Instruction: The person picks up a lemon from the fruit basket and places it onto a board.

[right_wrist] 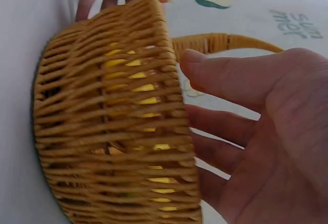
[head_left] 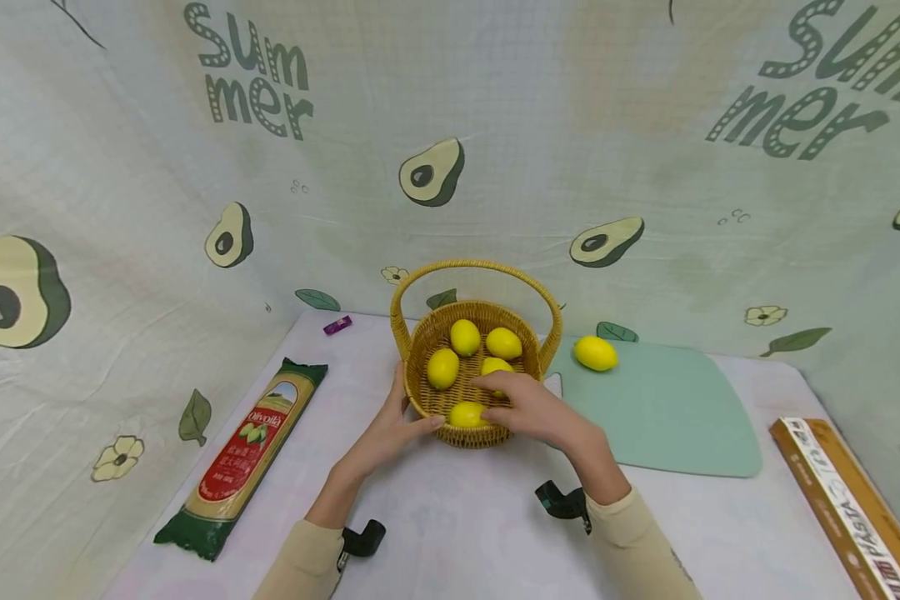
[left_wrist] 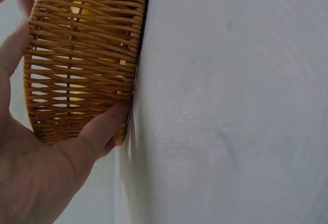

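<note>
A round wicker basket [head_left: 476, 437] with a tall arched handle stands on the table, several lemons [head_left: 465, 337] lying inside. My left hand [head_left: 384, 429] holds its left side, thumb at the front rim; in the left wrist view that hand [left_wrist: 46, 167] spans the woven wall. Over the basket's right side reaches my right hand [head_left: 532, 406], thumb beside the front lemon [head_left: 467, 414] and fingers partly covering another lemon [head_left: 495, 366]. The right wrist view shows the right hand [right_wrist: 271, 116] with fairly straight fingers passing behind the rim.
One lemon [head_left: 596, 353] lies on a pale green board [head_left: 690, 417] right of the basket. A pasta packet [head_left: 243, 458] lies at left, a small purple packet [head_left: 337, 325] behind it. A long pasta box [head_left: 847, 508] lies at the right edge. Patterned cloth hangs behind.
</note>
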Motion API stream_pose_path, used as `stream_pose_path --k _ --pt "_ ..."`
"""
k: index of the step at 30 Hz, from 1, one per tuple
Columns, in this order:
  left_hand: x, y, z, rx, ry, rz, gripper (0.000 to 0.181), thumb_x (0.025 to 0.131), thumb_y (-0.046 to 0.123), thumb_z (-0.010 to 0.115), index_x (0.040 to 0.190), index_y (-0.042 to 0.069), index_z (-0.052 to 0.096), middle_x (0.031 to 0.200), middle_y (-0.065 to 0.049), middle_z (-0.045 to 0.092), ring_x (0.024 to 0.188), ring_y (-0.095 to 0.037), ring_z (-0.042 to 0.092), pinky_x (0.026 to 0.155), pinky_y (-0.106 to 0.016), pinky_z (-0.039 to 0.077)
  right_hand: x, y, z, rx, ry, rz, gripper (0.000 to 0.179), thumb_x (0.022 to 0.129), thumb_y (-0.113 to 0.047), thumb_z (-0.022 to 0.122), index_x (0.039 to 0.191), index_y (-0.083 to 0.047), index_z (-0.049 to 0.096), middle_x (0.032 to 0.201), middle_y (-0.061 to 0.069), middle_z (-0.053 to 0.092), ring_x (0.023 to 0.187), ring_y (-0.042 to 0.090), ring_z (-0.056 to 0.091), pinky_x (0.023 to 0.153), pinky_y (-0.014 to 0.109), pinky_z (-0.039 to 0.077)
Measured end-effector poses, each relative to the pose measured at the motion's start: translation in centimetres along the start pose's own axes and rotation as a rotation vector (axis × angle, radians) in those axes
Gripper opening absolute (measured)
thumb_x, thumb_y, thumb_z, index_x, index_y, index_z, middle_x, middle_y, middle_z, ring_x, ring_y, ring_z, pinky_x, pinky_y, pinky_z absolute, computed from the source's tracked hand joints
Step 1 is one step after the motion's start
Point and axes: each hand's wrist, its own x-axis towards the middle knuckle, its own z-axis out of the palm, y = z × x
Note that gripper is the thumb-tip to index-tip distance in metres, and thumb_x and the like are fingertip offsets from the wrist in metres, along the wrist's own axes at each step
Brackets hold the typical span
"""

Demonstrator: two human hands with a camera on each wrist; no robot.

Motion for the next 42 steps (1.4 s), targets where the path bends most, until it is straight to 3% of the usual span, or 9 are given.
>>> stream_pose_path --k 8,15,22,27,32,36,42 --pt "-0.6 1.0 -0.1 -0.002 0.0 -0.044 0.119 0.086 0.037 0.077 0.159 0.028 -0.016 0.169 0.001 -0.01 0.156 -0.028 0.001 0.123 -0.06 0.005 1.7 -0.1 1.3 0.023 -0.042 0.007 0.051 0.09 -0.013 0.072 0.139 -0.006 0.058 0.138 0.012 0.061 0.124 0.032 0.06 0.099 0.048 0.051" --pt "-0.3 0.8 0.0 0.006 -0.015 -0.054 0.117 0.087 0.037 0.076 0.158 0.03 -0.017 0.168 0.004 -0.01 0.156 -0.025 0.001 0.123 -0.059 0.006 2.7 0.1 1.9 -0.062 -0.07 0.103 0.052 0.088 -0.012 0.075 0.138 -0.012 0.06 0.132 0.008 0.066 0.104 0.021 0.065 0.087 0.039 0.054" --pt "-0.3 0.9 0.0 0.025 -0.006 -0.059 0.119 0.086 0.041 0.077 0.158 0.029 -0.016 0.169 0.002 -0.008 0.157 -0.025 0.003 0.124 -0.059 0.007 3.1 0.4 2.5 -0.099 -0.064 0.168 0.047 0.087 -0.013 0.075 0.133 -0.018 0.065 0.131 0.002 0.067 0.118 0.023 0.063 0.098 0.042 0.052" --pt "0.1 -0.2 0.0 0.032 0.014 -0.063 0.117 0.087 0.037 0.077 0.158 0.031 -0.017 0.169 0.002 -0.008 0.156 -0.026 0.003 0.124 -0.059 0.005 3.4 0.5 2.6 -0.119 -0.051 0.198 0.048 0.086 -0.015 0.077 0.133 -0.019 0.066 0.129 0.002 0.068 0.114 0.022 0.063 0.095 0.042 0.053" --pt "0.7 -1.8 0.2 0.041 0.04 -0.019 0.113 0.088 0.03 0.076 0.157 0.039 -0.013 0.168 0.007 -0.004 0.156 -0.025 0.007 0.123 -0.061 0.009 3.4 0.9 2.6 -0.115 -0.03 0.175 0.049 0.084 -0.015 0.079 0.131 -0.018 0.067 0.125 0.001 0.069 0.104 0.017 0.063 0.088 0.039 0.053" --pt "0.9 -2.3 0.3 0.052 0.043 0.027 0.112 0.088 0.028 0.076 0.157 0.041 -0.011 0.168 0.01 -0.001 0.156 -0.025 0.01 0.121 -0.064 0.012 3.3 1.3 2.4 -0.099 -0.023 0.115 0.047 0.082 -0.013 0.079 0.128 -0.017 0.068 0.12 0.0 0.071 0.096 0.014 0.061 0.084 0.036 0.053" --pt "0.7 -2.3 0.1 0.05 0.048 -0.003 0.112 0.088 0.032 0.077 0.155 0.045 -0.012 0.168 0.011 -0.003 0.156 -0.023 0.008 0.122 -0.062 0.01 3.4 1.6 2.4 -0.066 0.008 0.052 0.05 0.08 -0.011 0.08 0.128 -0.019 0.068 0.121 -0.003 0.07 0.097 0.013 0.06 0.084 0.035 0.052"
